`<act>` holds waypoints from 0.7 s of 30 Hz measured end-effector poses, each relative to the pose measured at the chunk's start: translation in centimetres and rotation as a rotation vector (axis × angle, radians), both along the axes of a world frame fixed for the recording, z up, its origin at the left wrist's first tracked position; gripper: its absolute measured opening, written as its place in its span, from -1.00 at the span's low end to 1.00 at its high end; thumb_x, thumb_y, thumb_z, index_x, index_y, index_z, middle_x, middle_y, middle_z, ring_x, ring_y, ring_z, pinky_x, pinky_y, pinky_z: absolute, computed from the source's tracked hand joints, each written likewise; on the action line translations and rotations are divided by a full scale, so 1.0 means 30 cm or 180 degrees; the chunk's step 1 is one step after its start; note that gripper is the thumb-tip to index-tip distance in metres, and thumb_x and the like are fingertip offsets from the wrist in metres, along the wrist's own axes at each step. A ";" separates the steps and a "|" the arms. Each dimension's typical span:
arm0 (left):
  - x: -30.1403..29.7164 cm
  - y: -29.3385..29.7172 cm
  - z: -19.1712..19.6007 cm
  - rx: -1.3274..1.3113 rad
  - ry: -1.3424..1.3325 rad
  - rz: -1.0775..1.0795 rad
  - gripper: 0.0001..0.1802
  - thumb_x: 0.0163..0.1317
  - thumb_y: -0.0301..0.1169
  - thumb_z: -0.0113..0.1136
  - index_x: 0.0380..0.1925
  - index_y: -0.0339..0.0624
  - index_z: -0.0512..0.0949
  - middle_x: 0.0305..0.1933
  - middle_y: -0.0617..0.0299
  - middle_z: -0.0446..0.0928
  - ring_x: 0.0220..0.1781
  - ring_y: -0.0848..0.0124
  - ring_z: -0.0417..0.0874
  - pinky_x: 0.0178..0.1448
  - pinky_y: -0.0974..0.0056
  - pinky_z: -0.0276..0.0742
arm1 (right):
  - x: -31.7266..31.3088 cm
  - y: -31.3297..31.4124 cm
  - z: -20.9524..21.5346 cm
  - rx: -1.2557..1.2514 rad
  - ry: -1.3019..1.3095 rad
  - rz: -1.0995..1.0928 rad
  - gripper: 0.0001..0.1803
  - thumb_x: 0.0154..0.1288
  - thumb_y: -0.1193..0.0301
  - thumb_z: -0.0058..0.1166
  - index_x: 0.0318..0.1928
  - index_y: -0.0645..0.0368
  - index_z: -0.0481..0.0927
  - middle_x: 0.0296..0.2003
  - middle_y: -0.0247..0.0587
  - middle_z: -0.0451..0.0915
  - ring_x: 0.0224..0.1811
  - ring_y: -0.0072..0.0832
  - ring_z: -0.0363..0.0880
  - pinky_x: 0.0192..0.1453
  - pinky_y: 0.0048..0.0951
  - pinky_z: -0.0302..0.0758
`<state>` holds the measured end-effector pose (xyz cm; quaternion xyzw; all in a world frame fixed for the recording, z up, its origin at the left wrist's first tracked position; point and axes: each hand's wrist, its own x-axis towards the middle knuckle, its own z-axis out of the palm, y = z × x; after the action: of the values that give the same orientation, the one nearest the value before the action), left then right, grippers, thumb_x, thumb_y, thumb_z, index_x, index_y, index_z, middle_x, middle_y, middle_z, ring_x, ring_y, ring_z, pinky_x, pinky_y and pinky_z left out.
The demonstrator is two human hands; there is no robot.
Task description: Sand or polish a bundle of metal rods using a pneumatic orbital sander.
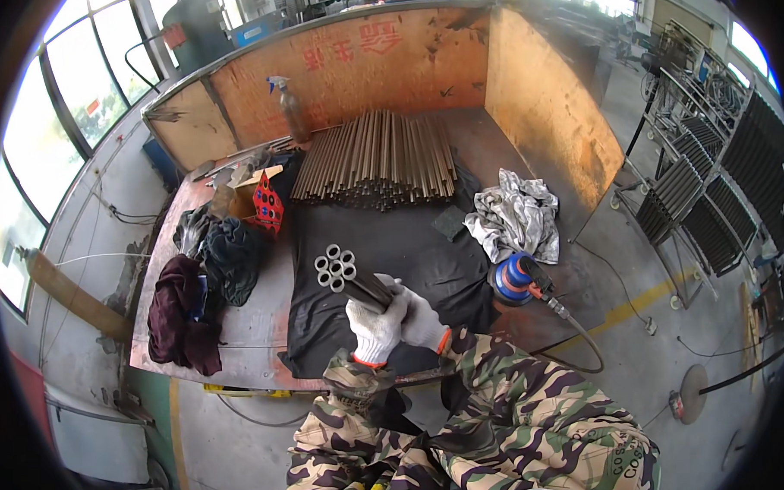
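Observation:
A small bundle of metal tubes (356, 285) stands tilted in front of me, its open round ends pointing up and away. My left hand (373, 330), in a white knit glove with an orange cuff, is closed around the lower part of the bundle. Against it, my right hand (419, 320), gloved the same way, is also closed on the tubes. The bundle's lower ends are hidden by the gloves. Below lies a black cloth (383, 245) spread over the workbench. Beyond it, a large stack of similar tubes (376, 159) rests with ends toward me.
A blue orbital sander (516, 279) with a hose sits right, below a crumpled white rag (516, 215). A dark pad (449, 223) lies near the stack. Dark clothes (183, 313) and a red holed piece (268, 203) are left. A spray bottle (291, 110) stands by the back panel (334, 74).

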<state>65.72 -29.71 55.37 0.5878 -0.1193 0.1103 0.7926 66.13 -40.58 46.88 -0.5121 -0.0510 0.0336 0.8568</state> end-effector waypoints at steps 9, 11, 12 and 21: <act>-0.042 0.021 0.010 -0.0423 0.0092 -0.0304 -0.65 0.02 -0.72 0.17 -0.12 -0.35 0.58 -0.29 0.05 0.66 -0.13 0.17 0.78 0.16 0.02 0.73 | -0.066 0.008 -0.068 0.0395 -0.0495 0.0102 -0.40 0.27 0.63 0.29 0.32 0.11 0.50 0.01 -0.28 0.66 0.05 -0.46 0.70 0.19 -0.41 0.63; -0.041 0.029 0.042 -0.0825 -0.0312 -0.0535 -0.68 0.01 -0.60 0.18 -0.16 -0.28 0.56 -0.27 0.04 0.63 -0.25 0.18 0.70 0.21 -0.19 0.68 | -0.023 -0.048 -0.196 -0.1518 -0.1167 -0.0438 -0.44 0.20 0.52 0.37 0.23 0.11 0.55 0.01 -0.25 0.67 0.06 -0.42 0.71 0.15 -0.39 0.64; -0.051 0.054 0.043 -0.1233 -0.0172 -0.0588 -0.70 0.04 -0.55 0.19 -0.15 -0.25 0.56 -0.28 0.07 0.61 -0.22 0.18 0.69 0.28 -0.20 0.63 | -0.082 -0.047 -0.108 -0.1923 -0.1445 -0.0658 -0.46 0.15 0.49 0.38 0.18 0.10 0.57 0.01 -0.21 0.69 0.04 -0.36 0.73 0.12 -0.36 0.65; 0.033 0.267 0.068 -0.1951 0.1194 -0.0143 -0.86 0.30 -0.44 0.20 -0.17 -0.18 0.52 -0.31 0.19 0.55 -0.16 0.21 0.62 0.19 -0.08 0.56 | -0.187 -0.217 0.275 -0.4809 -0.1045 -0.0277 -0.63 0.13 0.36 0.27 0.00 0.01 0.67 -0.17 -0.05 0.74 -0.06 0.00 0.75 0.05 -0.04 0.66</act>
<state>66.71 -21.69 57.41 0.3300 0.0540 0.0136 0.9423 60.53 -47.09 55.12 -0.9575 -0.1205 -0.0507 0.2570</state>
